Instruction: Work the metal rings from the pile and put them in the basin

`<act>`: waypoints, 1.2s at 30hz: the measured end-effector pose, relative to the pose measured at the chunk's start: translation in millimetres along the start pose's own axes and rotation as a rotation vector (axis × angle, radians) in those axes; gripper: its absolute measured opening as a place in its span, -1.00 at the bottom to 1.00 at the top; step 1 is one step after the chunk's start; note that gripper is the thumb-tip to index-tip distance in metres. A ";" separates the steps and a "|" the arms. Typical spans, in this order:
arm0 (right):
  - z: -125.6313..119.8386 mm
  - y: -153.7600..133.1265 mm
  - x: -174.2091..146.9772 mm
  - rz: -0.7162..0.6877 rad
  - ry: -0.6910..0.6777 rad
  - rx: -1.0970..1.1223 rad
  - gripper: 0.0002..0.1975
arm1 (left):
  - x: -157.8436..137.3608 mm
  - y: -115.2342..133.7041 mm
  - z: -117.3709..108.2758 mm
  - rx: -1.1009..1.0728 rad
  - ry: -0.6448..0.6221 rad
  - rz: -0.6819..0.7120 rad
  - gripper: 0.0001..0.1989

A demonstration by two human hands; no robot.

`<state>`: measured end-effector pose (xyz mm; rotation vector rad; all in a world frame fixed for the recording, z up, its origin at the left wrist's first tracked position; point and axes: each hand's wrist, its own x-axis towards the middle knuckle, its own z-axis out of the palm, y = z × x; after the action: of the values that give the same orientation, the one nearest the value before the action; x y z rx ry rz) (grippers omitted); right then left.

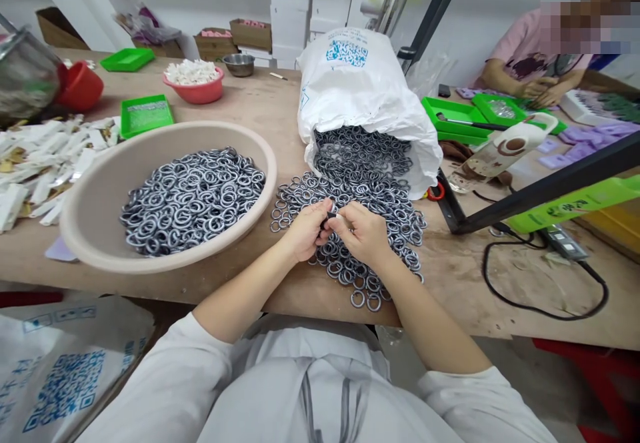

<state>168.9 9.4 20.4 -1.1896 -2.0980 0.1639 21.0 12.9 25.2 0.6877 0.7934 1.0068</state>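
My left hand and my right hand meet over a heap of dark grey rings on the table. Fingers of both are closed in a pinch around a small dark ring, which they mostly cover. Behind the hands, a white woven sack lies on its side, its mouth towards me, with more rings spilling out. To my left stands a wide beige basin with many similar rings inside.
White plastic pieces, a green tray and a red bowl of white parts sit at the left. A black metal post, a bottle and a cable are at the right. Beyond them, a person works at trays.
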 end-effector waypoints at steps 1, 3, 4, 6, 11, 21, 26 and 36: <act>0.1 -0.3 0.0 -0.004 -0.010 -0.002 -0.49 | 0.0 -0.3 -0.1 -0.001 -0.008 -0.002 -0.54; 0.3 -1.0 -0.5 -0.013 -0.025 0.006 -0.49 | 0.4 -0.8 -0.8 -0.001 -0.023 -0.009 -0.54; 0.5 -1.4 -0.9 -0.018 -0.029 0.015 -0.50 | 0.6 -0.9 -1.2 -0.001 -0.029 -0.012 -0.53; 0.9 -1.1 -1.2 -0.023 -0.039 0.043 -0.52 | 0.5 -1.3 -2.0 0.000 -0.042 -0.013 -0.53; -2.1 22.9 6.5 0.179 0.011 0.185 -0.51 | -4.4 -3.3 -0.8 0.033 -0.184 -0.026 -0.50; 7.7 32.6 20.8 0.356 -0.383 -0.381 -0.67 | 5.9 17.8 -18.2 0.008 0.005 0.142 -0.72; 13.2 27.5 24.6 0.386 -0.445 -0.419 -0.70 | 10.5 18.4 -21.2 -0.028 0.117 0.086 -0.87; 13.9 32.9 14.8 0.512 -0.048 0.650 -0.60 | 11.6 1.1 -9.3 0.151 0.139 0.122 -0.68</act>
<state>178.4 42.9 3.7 -1.2687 -1.5353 1.0290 16.4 25.3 18.1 0.8098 0.9653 1.1215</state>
